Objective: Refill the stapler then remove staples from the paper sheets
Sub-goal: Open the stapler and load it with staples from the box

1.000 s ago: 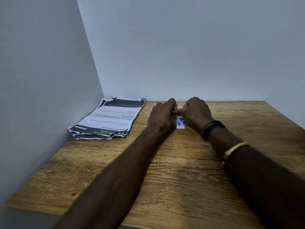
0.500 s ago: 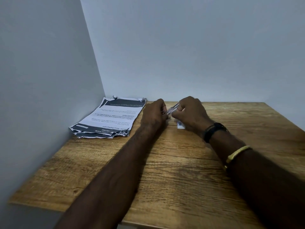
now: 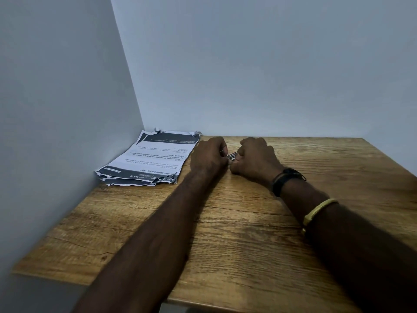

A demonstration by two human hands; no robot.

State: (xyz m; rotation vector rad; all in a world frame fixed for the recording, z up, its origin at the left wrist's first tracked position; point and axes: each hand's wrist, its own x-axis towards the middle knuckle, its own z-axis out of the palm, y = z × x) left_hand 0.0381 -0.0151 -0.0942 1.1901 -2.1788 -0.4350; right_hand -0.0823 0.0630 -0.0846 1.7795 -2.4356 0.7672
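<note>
Brought left hand and right hand lower and closer, both pinching a shiny metal piece, probably the stapler, between them near the paper sheets; seemed mid-refill, sheets untouched.

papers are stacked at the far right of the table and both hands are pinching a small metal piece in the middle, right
No: the papers lie at the far left of the table, in the wall corner, as the head view shows. The left hand and right hand do pinch a metal piece in the middle.
</note>
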